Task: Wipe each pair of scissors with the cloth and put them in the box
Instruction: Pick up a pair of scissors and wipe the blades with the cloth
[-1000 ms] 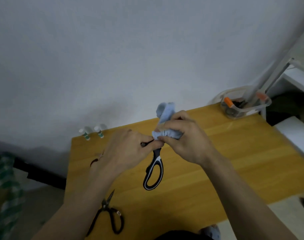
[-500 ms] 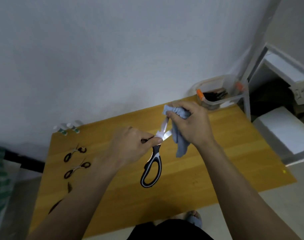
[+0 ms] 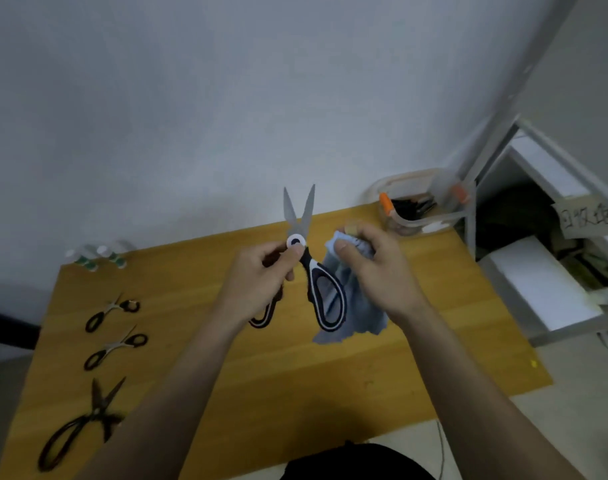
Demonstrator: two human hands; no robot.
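1. We're mid-task. Nearest to us on the left of the bench [image 3: 295, 393] lie the big dark scissors [image 3: 82, 424], blades apart, no hand on them; going by their place in the queue, we'd say unwiped.
2. Farther up the same side: two small scissors [image 3: 113, 349] and [image 3: 110, 311], lying flat, well apart from the hands. So three pairs left on the bench, as far as we can see.
3. Centre: our left hand [image 3: 257, 277] grips the black-and-white scissors [image 3: 304, 261] near the pivot, held up off the bench, blades slightly open and pointing away from us.
4. Our right hand [image 3: 375, 271] is clenched on the blue cloth [image 3: 351, 306], which hangs just beside the handle loop and off the blades. We'd judge the wipe on this pair finished or nearly so; boxing comes next.
5. Far right corner: the clear box [image 3: 420, 216], open, dark items with orange bits inside; can't tell how many scissors.
6. Far left edge: small white bottles [image 3: 98, 256], out of the way.
7. Path from the hands to the box looks unobstructed; the shelf frame [image 3: 496, 157] stands just beside the box.
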